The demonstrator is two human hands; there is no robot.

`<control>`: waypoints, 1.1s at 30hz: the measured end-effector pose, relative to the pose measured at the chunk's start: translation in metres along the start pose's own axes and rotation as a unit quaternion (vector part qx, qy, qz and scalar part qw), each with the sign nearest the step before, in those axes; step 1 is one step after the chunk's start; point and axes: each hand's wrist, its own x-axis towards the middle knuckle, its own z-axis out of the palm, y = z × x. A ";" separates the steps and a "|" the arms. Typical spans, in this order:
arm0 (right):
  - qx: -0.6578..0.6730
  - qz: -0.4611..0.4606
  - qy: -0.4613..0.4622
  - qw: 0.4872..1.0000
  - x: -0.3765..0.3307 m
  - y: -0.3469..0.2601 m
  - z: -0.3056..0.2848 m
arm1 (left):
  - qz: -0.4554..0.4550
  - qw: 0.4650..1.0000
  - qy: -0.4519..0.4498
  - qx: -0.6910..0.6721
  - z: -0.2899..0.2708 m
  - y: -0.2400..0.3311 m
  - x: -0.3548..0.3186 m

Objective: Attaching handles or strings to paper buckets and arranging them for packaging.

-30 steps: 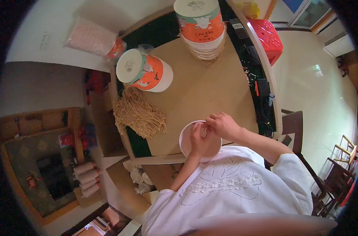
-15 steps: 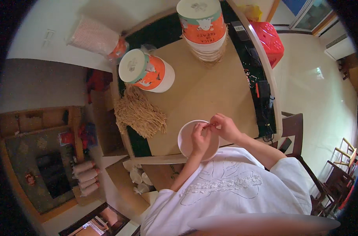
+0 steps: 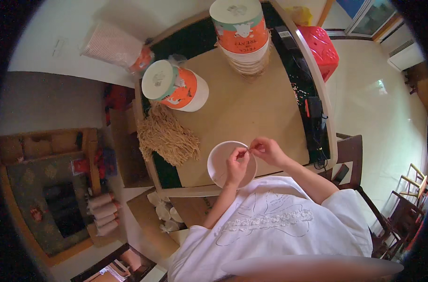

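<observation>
A white paper bucket (image 3: 217, 165) stands at the table's near edge with its open mouth facing up. My left hand (image 3: 237, 164) is over its mouth, thumb and fingers pinched at the far right rim. My right hand (image 3: 266, 151) meets it there from the right, its fingertips also pinched together. Whatever lies between the fingertips is too small to make out. A bundle of tan twine strands (image 3: 167, 134) is left of the bucket. Beyond it, a stack of upturned orange and white buckets (image 3: 183, 89) leans on the table.
A taller bucket stack (image 3: 242, 37) with twine around its lower end stands at the back. Small beads (image 3: 296, 94), a black device (image 3: 313, 107) and cables lie along the right edge. A red stool (image 3: 319, 51) is beyond the table; a dark chair (image 3: 350, 150) stands at right.
The bucket has shifted slightly left and away from me. My left hand has shifted left a little, and both hands remain pinched together near the rim.
</observation>
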 end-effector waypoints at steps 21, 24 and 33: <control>-0.415 -0.236 0.191 0.858 -0.020 -0.028 0.029 | -0.083 0.996 0.003 0.027 -0.015 0.010 0.003; -0.375 -0.156 0.103 0.908 -0.018 -0.015 0.025 | -0.059 0.997 0.024 0.043 -0.015 0.015 -0.001; -0.485 -0.277 -0.008 0.830 0.017 -0.043 -0.005 | 0.181 0.905 0.035 0.383 -0.024 0.052 0.024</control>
